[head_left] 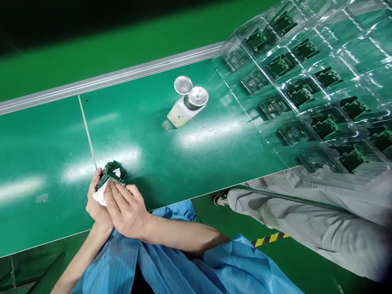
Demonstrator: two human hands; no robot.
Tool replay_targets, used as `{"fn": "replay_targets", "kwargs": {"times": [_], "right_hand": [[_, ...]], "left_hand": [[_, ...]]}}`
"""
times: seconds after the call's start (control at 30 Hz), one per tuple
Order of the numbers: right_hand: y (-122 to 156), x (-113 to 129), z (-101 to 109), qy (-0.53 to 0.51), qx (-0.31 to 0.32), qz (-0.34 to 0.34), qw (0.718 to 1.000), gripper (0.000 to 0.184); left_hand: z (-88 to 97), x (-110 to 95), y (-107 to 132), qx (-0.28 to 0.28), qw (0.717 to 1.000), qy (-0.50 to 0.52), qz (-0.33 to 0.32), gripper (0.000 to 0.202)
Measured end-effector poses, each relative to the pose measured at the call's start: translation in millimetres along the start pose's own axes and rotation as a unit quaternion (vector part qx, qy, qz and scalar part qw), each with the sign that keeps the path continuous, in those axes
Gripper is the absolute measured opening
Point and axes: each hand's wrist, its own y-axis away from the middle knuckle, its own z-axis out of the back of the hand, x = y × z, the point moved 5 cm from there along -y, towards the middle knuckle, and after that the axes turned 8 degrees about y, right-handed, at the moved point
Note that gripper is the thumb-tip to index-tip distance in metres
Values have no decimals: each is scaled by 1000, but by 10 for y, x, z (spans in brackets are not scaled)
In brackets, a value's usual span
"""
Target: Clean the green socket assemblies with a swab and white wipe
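My left hand (97,204) grips a small green circuit board (115,168) from the left side, just above the table near its front edge. Closed over a white wipe (99,197), my right hand (127,208) presses it against the lower part of the board. The fingertips of my left hand are partly hidden behind the board and wipe. Farther back on the table stands a white bottle (180,114) with a silver flip lid tipped open; neither hand touches it.
Clear plastic trays (290,98) holding several green circuit boards stand at the right. A metal rail (137,69) runs along the back edge of the green table (147,126). Another person's grey-trousered legs (300,228) are close by at the lower right.
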Motion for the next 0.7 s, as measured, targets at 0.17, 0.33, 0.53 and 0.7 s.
{"fn": "replay_targets", "kwargs": {"times": [0.17,0.33,0.53,0.7], "right_hand": [[42,-101,141,-59,0,-49,997,27],[156,-354,395,-312,96,-190,926,26],[400,-1193,732,-371,-37,-445,814,15],[-93,-924,814,-129,-59,12,990,21]], "left_hand": [[-49,-392,84,-97,994,-41,-28,47],[-2,-560,-23,-105,986,-65,-109,50],[211,-829,-322,-32,954,-154,-256,49],[207,-1037,-326,94,943,-142,-286,40]]}}
